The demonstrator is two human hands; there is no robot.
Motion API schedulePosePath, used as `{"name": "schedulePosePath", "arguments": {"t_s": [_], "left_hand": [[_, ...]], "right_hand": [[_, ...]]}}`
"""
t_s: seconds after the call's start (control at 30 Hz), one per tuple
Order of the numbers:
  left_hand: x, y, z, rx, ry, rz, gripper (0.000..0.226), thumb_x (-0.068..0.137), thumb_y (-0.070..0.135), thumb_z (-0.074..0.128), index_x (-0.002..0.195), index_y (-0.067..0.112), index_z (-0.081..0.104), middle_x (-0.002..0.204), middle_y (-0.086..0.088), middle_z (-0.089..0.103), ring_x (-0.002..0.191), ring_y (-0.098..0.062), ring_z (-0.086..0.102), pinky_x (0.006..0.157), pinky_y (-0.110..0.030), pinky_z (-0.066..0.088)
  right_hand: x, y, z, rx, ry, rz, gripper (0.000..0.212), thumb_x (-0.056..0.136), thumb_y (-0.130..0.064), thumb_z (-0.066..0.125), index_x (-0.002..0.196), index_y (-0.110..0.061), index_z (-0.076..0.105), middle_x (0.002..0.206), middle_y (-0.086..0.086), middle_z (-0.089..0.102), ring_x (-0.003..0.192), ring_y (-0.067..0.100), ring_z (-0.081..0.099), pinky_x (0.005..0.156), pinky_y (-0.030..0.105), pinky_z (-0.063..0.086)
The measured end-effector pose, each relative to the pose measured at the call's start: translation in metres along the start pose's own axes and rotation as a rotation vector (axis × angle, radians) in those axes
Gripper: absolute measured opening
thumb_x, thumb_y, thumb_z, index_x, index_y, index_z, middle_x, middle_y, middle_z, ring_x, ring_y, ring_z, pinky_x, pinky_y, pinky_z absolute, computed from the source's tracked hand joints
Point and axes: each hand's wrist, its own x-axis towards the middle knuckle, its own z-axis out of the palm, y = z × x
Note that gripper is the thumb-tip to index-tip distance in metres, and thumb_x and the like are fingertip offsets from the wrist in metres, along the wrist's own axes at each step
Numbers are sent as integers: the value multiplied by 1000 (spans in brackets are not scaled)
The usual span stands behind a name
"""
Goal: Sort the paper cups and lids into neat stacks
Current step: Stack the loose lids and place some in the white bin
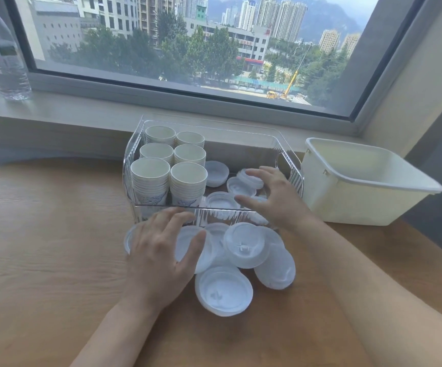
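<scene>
The clear bin point(291, 165) holds six cup stacks point(168, 165) and loose lids point(215, 173). The left hand point(158, 250) lies flat, fingers spread, on lids on the desk point(42, 247). The right hand point(275, 197) reaches into the bin, fingers relaxed.

Six stacks of paper cups point(168, 165), two bins point(368, 181), one bottle point(2, 56), roughly a dozen loose lids point(246, 247).

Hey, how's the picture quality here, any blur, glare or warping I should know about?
Head view: daylight from the window lights the scene evenly, with only soft shadows; the wide-angle lens bows the window frame and wooden table edge; the clear plastic bin front wall shows streaky glints; the left hand and right hand look slightly motion-smeared; the loose white plastic lids are soft in detail.
</scene>
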Motion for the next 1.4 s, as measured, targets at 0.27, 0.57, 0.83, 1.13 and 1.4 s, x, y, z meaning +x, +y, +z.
{"name": "schedulePosePath", "arguments": {"t_s": [0.27, 0.57, 0.83, 1.13, 1.4], "left_hand": [[1, -4, 3, -3, -35, -12, 44, 97, 54, 50, 114, 21, 74, 121, 6, 67, 114, -19, 62, 98, -47, 47], [2, -6, 5, -7, -43, 0, 44, 98, 56, 49, 114, 22, 73, 121, 8, 66, 115, -18, 61, 98, -48, 48], [2, -6, 4, -11, -51, -6, 44, 98, 56, 49, 113, 22, 73, 121, 8, 66, 115, -18, 62, 98, -49, 47], [4, -6, -3, -249, 73, -73, 51, 102, 54, 41, 129, 17, 64, 121, 13, 66, 113, -7, 61, 97, -42, 47], [7, -7, -2, -287, 129, -145, 56, 105, 50, 33, 122, 12, 69, 114, 10, 67, 107, -7, 59, 95, -43, 49]], "right_hand": [[66, 2, 27, -326, -375, 156, 115, 71, -70, 82, 163, -45, 17, 175, -2, -6, 161, 29, 4, 127, 53, 22], [70, 1, 28, -238, -97, 186, 34, 87, -18, 79, 118, -6, 71, 116, 11, 70, 105, 31, 66, 87, 38, 56], [61, -3, 22, -69, -17, 12, 10, 84, -10, 79, 94, -9, 81, 96, 10, 77, 87, 24, 65, 78, 33, 50], [-12, -39, -7, 325, -33, -410, 28, 85, -13, 85, 108, -27, 78, 120, -18, 70, 111, 10, 69, 84, 22, 58], [13, -17, -8, 55, -101, -247, 57, 94, -13, 71, 144, -35, 55, 150, -13, 48, 138, 10, 48, 119, 39, 40]]}}
